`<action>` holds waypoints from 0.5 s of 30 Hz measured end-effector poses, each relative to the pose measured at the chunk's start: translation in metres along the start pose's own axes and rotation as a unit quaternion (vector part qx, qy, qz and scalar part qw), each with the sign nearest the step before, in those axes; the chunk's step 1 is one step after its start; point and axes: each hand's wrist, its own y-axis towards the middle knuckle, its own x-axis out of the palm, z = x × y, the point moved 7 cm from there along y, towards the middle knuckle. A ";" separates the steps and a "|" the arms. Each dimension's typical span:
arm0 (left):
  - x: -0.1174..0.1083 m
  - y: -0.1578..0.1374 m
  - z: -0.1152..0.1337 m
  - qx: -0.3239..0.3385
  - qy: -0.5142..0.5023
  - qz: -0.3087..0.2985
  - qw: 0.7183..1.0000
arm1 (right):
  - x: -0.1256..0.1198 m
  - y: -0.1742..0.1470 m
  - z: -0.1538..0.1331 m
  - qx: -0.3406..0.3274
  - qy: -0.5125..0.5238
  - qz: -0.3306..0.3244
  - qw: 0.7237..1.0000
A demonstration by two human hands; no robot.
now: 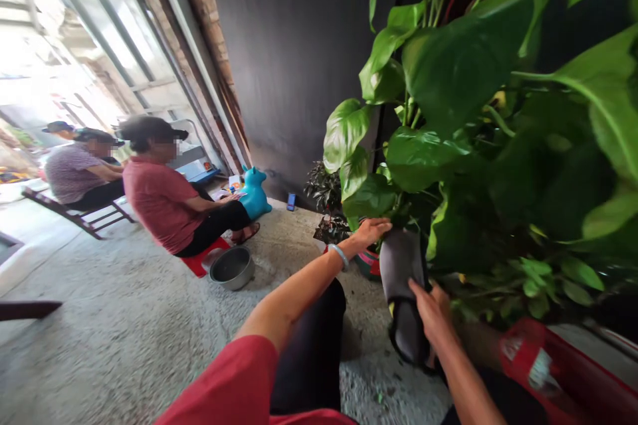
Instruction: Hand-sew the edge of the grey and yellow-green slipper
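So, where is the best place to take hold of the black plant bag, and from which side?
Probably with both hands around the black plant bag: left hand at its top rim, right hand on the lower side. The bag looks soft and the leafy plant top-heavy, so come from the open floor side.

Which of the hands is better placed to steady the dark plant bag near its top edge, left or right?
Probably the left hand: it already rests at the top of the dark plant bag, beside the green leaves. The right hand is lower, on the bag's side.
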 end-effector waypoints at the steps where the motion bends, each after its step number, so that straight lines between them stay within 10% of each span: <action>1: -0.011 -0.004 -0.008 -0.020 -0.008 0.005 1.000 | -0.003 -0.015 0.016 0.020 -0.001 -0.007 1.000; 4: -0.056 -0.020 -0.023 -0.071 -0.068 0.089 0.991 | -0.025 -0.052 0.030 0.052 0.011 -0.026 0.998; 7: -0.084 -0.028 -0.007 -0.033 -0.141 0.146 0.979 | -0.040 -0.066 -0.027 -0.032 0.051 -0.043 0.997; 11: -0.058 -0.021 0.031 0.018 -0.193 0.063 0.979 | -0.024 -0.050 -0.124 -0.151 0.110 -0.050 0.981; 15: -0.038 -0.023 0.035 0.009 -0.156 0.099 0.983 | 0.000 -0.031 -0.118 -0.113 0.124 -0.019 0.986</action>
